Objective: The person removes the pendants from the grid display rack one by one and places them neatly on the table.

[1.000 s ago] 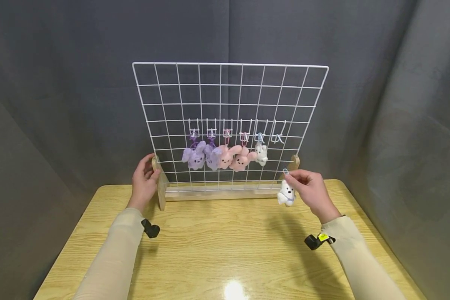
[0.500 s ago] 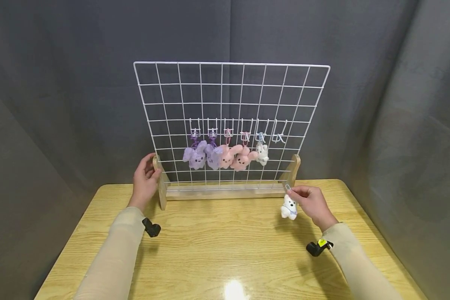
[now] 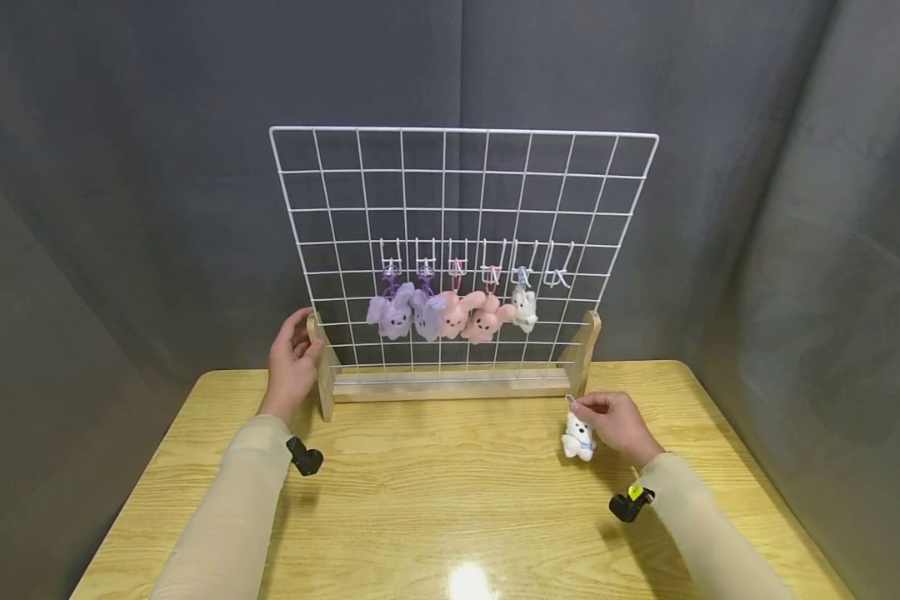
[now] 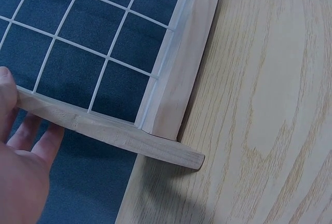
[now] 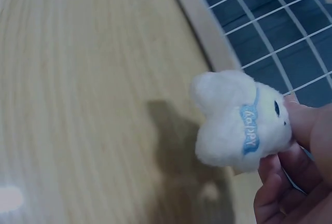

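My right hand (image 3: 617, 423) pinches a small white plush keychain (image 3: 578, 437) near its top, just above the table in front of the rack's right foot. Its loop sticks up past the fingertips. In the right wrist view the plush (image 5: 236, 120) shows a blue neck band with lettering. My left hand (image 3: 291, 365) grips the wooden side post (image 4: 104, 130) of the white wire grid rack (image 3: 465, 210), thumb on one side and fingers on the other. Two purple, two pink and one white plush (image 3: 525, 309) hang from hooks on the grid. The rightmost hook (image 3: 557, 276) carries only a light blue strap.
The rack's wooden base bar (image 3: 450, 385) runs along the back of the wood-grain table (image 3: 435, 483). Grey curtains (image 3: 157, 208) stand close behind and on both sides.
My right hand has come down and toward me with the white plush keychain, away from the grid and closer to the table. The left hand keeps its grip on the side post.
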`<state>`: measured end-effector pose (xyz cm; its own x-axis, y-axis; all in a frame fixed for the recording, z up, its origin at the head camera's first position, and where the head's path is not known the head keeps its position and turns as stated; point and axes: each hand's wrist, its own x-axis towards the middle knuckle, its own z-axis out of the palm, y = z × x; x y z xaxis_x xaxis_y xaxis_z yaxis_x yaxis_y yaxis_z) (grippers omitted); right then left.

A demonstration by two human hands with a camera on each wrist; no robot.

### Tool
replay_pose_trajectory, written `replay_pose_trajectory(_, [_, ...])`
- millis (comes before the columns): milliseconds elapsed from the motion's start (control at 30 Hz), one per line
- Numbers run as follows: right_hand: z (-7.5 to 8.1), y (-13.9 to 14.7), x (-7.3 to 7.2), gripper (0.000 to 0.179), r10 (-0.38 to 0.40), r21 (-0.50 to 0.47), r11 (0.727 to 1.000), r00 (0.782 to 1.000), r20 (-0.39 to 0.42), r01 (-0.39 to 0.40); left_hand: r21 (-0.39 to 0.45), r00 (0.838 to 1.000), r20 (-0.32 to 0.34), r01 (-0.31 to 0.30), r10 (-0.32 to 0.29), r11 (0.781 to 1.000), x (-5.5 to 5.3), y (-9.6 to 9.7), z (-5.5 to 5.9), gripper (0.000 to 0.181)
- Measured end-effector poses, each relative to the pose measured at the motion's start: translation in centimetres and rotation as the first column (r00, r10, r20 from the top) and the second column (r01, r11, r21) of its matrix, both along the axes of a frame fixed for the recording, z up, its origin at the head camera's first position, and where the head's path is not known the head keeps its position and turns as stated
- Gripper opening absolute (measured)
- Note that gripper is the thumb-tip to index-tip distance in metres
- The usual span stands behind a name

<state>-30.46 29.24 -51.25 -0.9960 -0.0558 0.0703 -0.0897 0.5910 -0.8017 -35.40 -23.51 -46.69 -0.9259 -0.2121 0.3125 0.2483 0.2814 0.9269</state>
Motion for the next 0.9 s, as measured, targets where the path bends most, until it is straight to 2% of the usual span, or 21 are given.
replay_pose_trajectory(167, [-1.4,0.3,-0.2,0.017,0.011,0.068,0.998,1.000,0.006,-0.012,-0.007,1.000,-0.002,-0.001,0.001,1.000,0.2,0.1,0.0,0.061])
replay_pose_trajectory(333, [-2.2,0.4,-0.4,0.016,0.019,0.091,0.996,1.000,0.010,-0.019,-0.010,1.000,-0.007,-0.005,0.005,1.000,0.2,0.2,0.1,0.060])
replay_pose_trajectory(600, [-2.7,0.2,-0.5,0.013,0.023,0.147,0.989,0.999,0.036,-0.028,-0.015,1.000,-0.010,-0.009,0.009,1.000,0.1,0.0,0.0,0.060])
replay_pose_trajectory(900, [-2.7,0.1,-0.2,0.011,0.072,0.206,0.976,0.997,0.007,-0.072,0.006,1.000,-0.017,0.008,-0.008,1.000,0.1,0.1,0.1,0.061])
